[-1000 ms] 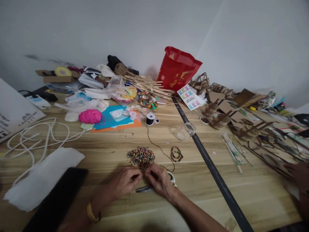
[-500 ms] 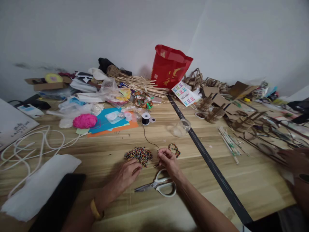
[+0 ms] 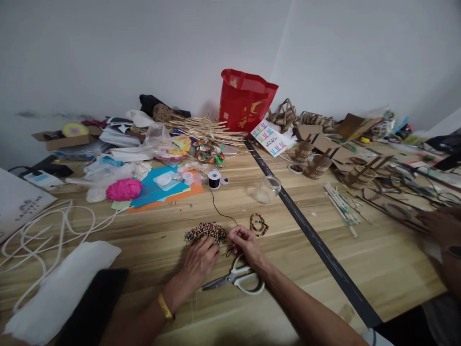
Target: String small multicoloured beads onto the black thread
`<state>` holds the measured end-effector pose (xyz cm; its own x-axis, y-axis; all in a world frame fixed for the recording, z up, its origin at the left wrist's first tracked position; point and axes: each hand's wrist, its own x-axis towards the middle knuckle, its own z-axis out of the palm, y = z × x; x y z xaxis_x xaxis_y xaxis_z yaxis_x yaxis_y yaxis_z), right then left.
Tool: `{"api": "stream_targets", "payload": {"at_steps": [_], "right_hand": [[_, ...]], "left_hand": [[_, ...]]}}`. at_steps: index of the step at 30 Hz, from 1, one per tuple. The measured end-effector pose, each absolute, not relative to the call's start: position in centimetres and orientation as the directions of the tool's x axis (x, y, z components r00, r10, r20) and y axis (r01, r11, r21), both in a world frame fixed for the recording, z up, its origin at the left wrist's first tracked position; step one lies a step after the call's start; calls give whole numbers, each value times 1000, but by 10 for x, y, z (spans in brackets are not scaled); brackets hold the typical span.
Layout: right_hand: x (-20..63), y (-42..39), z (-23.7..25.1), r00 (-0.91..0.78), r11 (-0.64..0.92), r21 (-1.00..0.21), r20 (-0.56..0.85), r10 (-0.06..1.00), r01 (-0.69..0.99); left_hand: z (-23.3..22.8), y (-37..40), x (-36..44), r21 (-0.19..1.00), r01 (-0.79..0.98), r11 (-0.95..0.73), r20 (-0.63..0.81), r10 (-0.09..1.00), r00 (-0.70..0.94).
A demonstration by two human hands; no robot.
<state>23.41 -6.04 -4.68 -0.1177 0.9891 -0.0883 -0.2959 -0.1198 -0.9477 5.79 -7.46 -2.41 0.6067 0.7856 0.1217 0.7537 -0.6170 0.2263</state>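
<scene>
Left grip: the left hand [image 3: 199,262] lies palm down on the bench [image 3: 378,269], fingers loosely curled at the near edge of the bead pile [image 3: 206,231]; whether a bead is pinched under the fingertips, cannot tell. Bead pile sits just ahead of that hand, touching the fingertips.

Right grip: the right hand [image 3: 245,244] is clenched in a pinch on the black cord [image 3: 220,214]. The cord runs away and a little leftward from the pinch, long axis pointing toward the black spool [image 3: 214,179] farther back. Pinch point lies just right of the pile, so the left hand is the nearer one to the beads, the right nearer to the cord end.

Scissors [image 3: 236,279] lie flat below both hands, blades pointing left, handles under the right wrist. Beaded bracelets [image 3: 259,225] rest just right of the right hand. Far right: another person's hand [image 3: 437,226], well apart.
</scene>
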Motion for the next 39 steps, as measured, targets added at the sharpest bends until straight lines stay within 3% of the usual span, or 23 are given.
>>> {"api": "stream_targets", "payload": {"at_steps": [11,17,22,33,39], "right_hand": [[232,-60,-50,-149,-108,-972,-78,986,-207],[228,-66,-48,-193,13,-996,30,981,-91],[224,-72,-47,-234,63,-998,55,971,28],[231,-59,-53,-92,-75,-979,-58,994,-188],[230,-58,-54,-93,-103,-970,-84,992,-219]], "left_hand": [[-23,-74,50,226,737,-637,149,770,620],[-31,-73,40,179,728,-661,231,748,622],[-26,-73,37,151,723,-674,213,736,642],[-22,-62,46,209,693,-690,213,723,657],[-20,-61,45,219,716,-662,185,749,636]]}}
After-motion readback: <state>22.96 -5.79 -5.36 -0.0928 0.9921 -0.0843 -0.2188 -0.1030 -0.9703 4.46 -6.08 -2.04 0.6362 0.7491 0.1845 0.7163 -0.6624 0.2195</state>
